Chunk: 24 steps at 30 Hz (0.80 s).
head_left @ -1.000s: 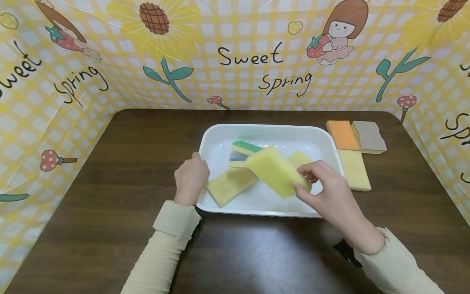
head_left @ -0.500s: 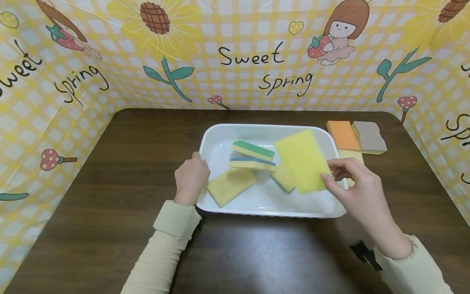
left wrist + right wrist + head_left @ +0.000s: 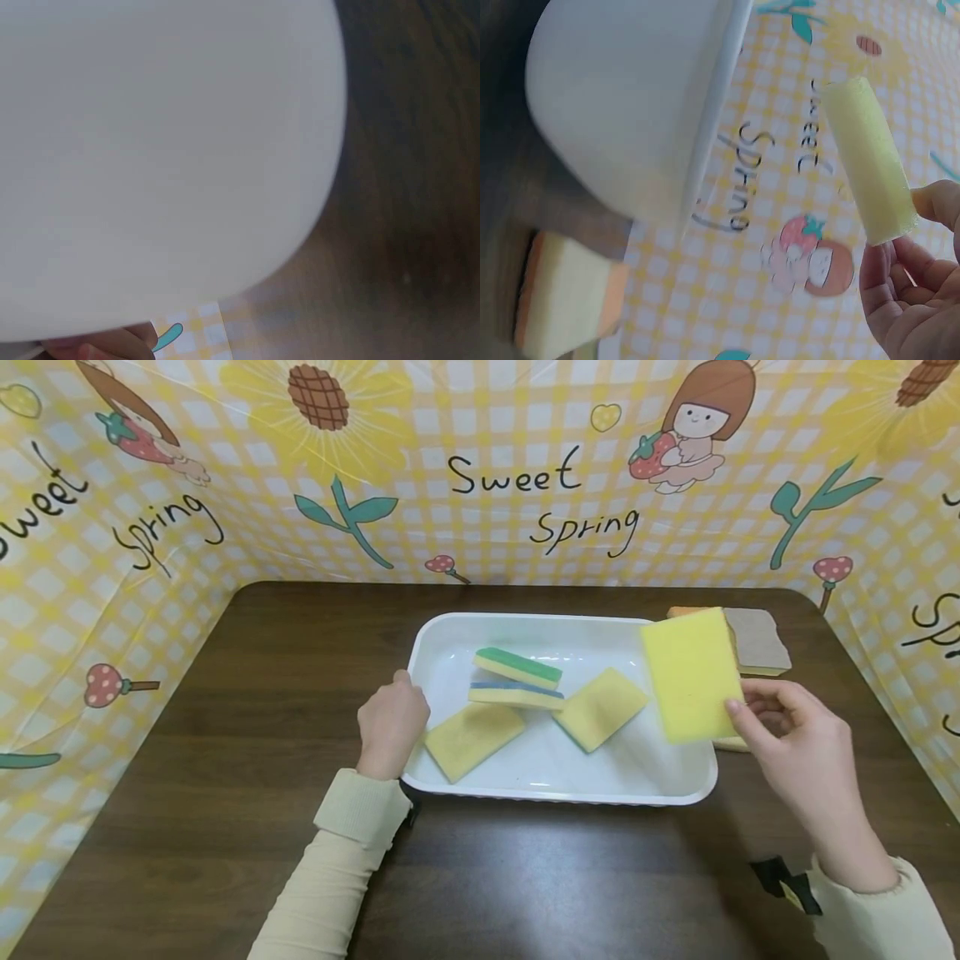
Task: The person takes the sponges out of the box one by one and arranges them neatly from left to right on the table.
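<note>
I have the right grip (image 3: pixel 802 768) pinching a flat, porous yellow sponge (image 3: pixel 692 677) by one edge, raised by the right rim of the glossy white tray (image 3: pixel 622 778). My left grip (image 3: pixel 392 727) curls on the opposite rim. Inside lie four blocks (image 3: pixel 602 710), two layered green or blue. The tabletop (image 3: pixel 225 735) is dark, wood-grained.

Free bench (image 3: pixel 210 735) left of my left hand (image 3: pixel 392 727) and along the near side of the white tray (image 3: pixel 555 797); hand can pass. Tray's near-right floor also free; four sponges (image 3: pixel 476 739) block left and middle. Left hand blocks the left rim. Right side: right hand (image 3: pixel 802 760) plus yellow sponge (image 3: pixel 693 677), grey sponge (image 3: pixel 763 639) beyond. Cloth (image 3: pixel 480 547) walls the back.
</note>
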### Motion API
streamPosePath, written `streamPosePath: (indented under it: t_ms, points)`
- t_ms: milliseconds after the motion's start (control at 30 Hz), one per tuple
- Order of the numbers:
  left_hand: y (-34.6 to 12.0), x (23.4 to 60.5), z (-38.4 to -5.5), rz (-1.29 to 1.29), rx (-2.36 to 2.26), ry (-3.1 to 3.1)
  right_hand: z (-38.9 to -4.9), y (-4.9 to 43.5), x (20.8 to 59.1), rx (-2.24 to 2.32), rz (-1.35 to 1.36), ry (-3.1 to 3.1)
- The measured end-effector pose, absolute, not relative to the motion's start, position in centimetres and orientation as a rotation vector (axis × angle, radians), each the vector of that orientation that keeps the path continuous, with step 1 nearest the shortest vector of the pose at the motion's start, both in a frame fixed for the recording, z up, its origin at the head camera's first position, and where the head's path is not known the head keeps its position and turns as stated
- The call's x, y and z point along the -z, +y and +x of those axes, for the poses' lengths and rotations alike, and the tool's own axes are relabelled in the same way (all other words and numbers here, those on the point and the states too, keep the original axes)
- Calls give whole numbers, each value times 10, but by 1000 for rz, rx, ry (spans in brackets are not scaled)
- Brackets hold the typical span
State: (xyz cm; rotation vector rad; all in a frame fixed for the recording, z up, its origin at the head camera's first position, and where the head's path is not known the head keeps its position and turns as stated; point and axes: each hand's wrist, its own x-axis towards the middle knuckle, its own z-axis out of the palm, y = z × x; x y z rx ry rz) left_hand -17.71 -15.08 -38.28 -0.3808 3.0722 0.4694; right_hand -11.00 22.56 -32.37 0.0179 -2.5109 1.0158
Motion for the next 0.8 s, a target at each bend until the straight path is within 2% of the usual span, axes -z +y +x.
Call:
streamPosePath:
  t_ms: [367,667,800]
  points:
    - [-151,382,-177,-381,-458,3064,-115,273,334,-976,-299,-2708]
    - [-151,382,-176,-376,-455,3077,-119,307,347,-963,-440,-2781]
    - [-151,382,-176,-375,-450,3078,-129,336,372,-989,-530,-2799]
